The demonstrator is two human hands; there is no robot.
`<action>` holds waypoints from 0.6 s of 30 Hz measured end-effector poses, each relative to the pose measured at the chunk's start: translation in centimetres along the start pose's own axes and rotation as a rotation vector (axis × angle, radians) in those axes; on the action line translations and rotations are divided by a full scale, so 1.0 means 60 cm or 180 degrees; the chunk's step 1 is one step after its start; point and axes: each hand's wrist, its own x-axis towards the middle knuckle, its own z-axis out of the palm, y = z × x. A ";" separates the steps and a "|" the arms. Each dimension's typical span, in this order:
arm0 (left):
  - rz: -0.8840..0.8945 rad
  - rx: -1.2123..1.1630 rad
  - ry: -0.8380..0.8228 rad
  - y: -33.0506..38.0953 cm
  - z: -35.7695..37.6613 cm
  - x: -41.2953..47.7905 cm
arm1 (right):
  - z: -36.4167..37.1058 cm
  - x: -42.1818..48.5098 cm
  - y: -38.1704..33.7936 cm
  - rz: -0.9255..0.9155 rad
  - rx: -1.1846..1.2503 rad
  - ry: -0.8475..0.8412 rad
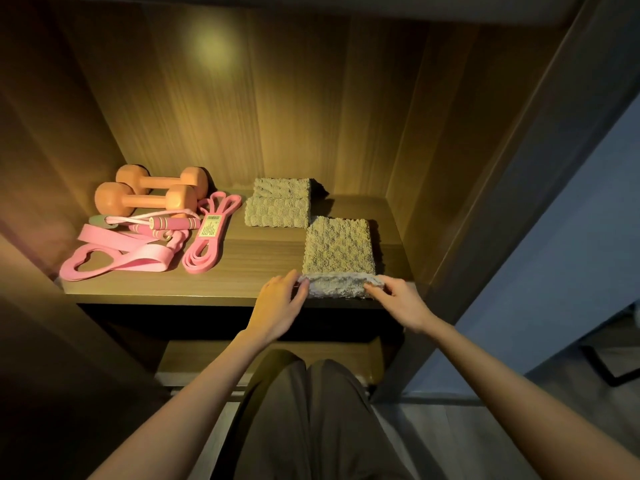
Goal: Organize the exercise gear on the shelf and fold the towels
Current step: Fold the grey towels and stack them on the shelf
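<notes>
Warm-lit wooden shelf (249, 268). Grip: right hand (401, 301) pinches the towel (337, 251) by its near right corner, left hand (280, 301) rests straight-ish fingers on the left corner. It lies front right on the shelf and looks soft, light and floppy, so take both corners.

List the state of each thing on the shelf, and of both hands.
Dumbbells: lying side by side, back left.
Jump rope: bundled up.
Wide bands: lying flat, looped.
Thin band: folded double.
Back towels: folded.
Front towel: folded, near edge held.
Left hand: touching its left corner, grip unclear.
Right hand: pinching its right corner.
</notes>
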 end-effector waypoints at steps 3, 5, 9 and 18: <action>-0.0281 -0.0204 0.0341 0.014 0.010 0.014 | 0.006 0.007 0.001 0.0195 0.0019 0.0544; -0.0320 -0.0095 0.0408 0.017 0.018 0.025 | 0.012 0.016 0.007 0.0353 0.0090 0.0843; -0.0408 0.0077 0.0452 0.012 0.031 0.046 | 0.019 0.029 0.002 0.0364 -0.0101 0.1192; -0.0562 0.0667 0.0424 0.011 0.038 0.062 | 0.026 0.051 -0.007 0.0725 -0.0848 0.1386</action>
